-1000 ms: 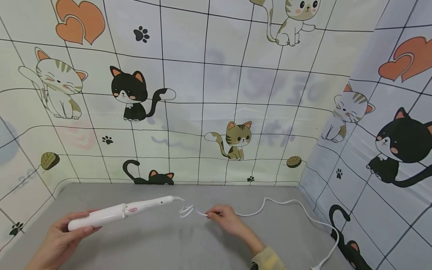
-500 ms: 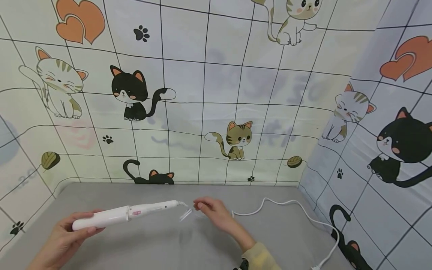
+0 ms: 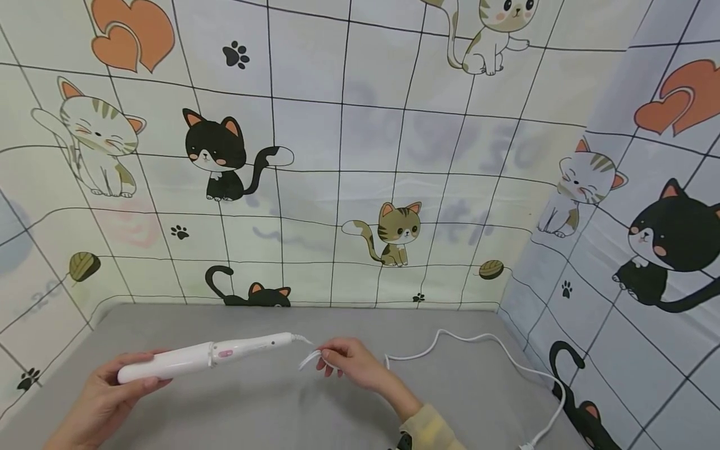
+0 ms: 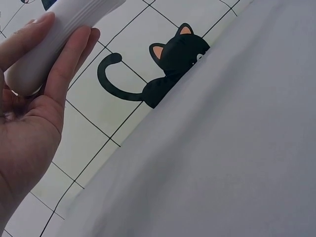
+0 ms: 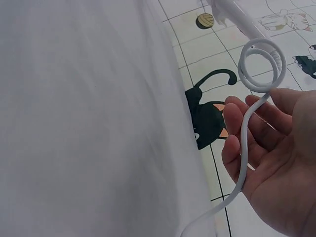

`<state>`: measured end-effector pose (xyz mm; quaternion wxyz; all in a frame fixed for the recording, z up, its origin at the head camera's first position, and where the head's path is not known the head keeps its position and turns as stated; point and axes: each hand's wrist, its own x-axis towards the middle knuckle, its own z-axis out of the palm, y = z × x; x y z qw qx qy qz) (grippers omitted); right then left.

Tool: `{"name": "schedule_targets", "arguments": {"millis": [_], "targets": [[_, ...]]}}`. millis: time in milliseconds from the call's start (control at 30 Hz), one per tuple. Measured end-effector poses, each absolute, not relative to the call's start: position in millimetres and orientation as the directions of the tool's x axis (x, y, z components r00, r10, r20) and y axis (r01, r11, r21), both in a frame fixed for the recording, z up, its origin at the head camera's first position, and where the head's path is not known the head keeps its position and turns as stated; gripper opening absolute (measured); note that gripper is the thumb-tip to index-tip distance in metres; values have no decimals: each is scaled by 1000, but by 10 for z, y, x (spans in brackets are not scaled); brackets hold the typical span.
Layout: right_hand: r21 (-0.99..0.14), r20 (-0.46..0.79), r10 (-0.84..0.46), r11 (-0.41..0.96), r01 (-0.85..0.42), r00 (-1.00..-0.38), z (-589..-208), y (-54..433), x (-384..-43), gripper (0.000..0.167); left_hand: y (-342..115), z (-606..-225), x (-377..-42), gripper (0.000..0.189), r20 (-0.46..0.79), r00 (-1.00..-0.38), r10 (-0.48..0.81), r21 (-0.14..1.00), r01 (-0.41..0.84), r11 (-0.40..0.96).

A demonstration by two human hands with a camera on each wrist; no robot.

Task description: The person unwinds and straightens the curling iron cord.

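My left hand [image 3: 109,397] holds a white hair iron [image 3: 242,348] by its thick end, tilted with the cord end a little higher and to the right. A pink switch [image 3: 225,354] sits midway along it. In the left wrist view, fingers and thumb wrap its rounded end [image 4: 37,64]. Just right of the cord end, my right hand [image 3: 351,364] pinches the white cord [image 5: 244,143] between thumb and fingers. Small cord loops [image 5: 241,71] stand above the fingertips in the right wrist view. Beyond that hand the cord runs on across the surface.
A grey cloth-covered surface [image 3: 253,406] lies beneath both hands. Cat-printed curtains [image 3: 315,137] hang behind it and on the right side. The cord's plug [image 3: 526,446] is at the lower right, partly cut by the frame edge.
My right hand has moved left along the cord toward the hair iron, gathering cord loops at its fingers. The left hand, still holding the iron, has barely shifted.
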<state>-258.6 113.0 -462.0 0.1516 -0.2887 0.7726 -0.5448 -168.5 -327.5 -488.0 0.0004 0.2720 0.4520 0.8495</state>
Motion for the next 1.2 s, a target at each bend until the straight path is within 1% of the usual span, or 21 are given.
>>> {"name": "schedule_targets", "arguments": {"millis": [133,300,433,533,633,700,867,1000,1100,1200], "targets": [[-922,83,-580,263,-283,-810,-4650,1173,-2608,24,-3324,-4907,-1677,60,433,-875,216,769,234,-595],[-917,119,-521,268,-295,-845,-4694,1214,-2646,22,-3415,-4939,-1676,61,442,-871,212,756,235,-611],[-914,142,-479,273,-300,-866,-4682,1246,-2656,19,-3498,-4970,-1678,60,440,-877,190,765,256,-590],[-912,160,-458,271,-308,-874,-4662,1268,-2659,19,-3565,-4991,-1672,59,402,-898,177,793,245,-558],[-907,178,-439,275,-320,-881,-4656,1281,-2665,19,-3625,-5005,-1669,59,382,-907,180,790,220,-572],[-901,184,-435,282,-328,-881,-4666,1289,-2675,19,-3656,-5014,-1667,59,389,-904,179,772,213,-600],[-890,179,-440,308,-335,-880,-4686,1356,-2689,19,-3713,-5046,-1657,60,430,-891,148,724,242,-646],[-887,167,-420,331,-322,-892,-4707,1441,-2700,18,-3813,-5076,-1640,55,438,-897,57,631,262,-730],[-878,163,-419,352,-325,-893,-4726,1495,-2708,18,-3923,-5113,-1631,54,478,-878,34,554,271,-787],[-859,179,-441,367,-358,-880,-4758,1520,-2721,15,-4013,-5134,-1648,54,460,-887,42,595,274,-756]]}}
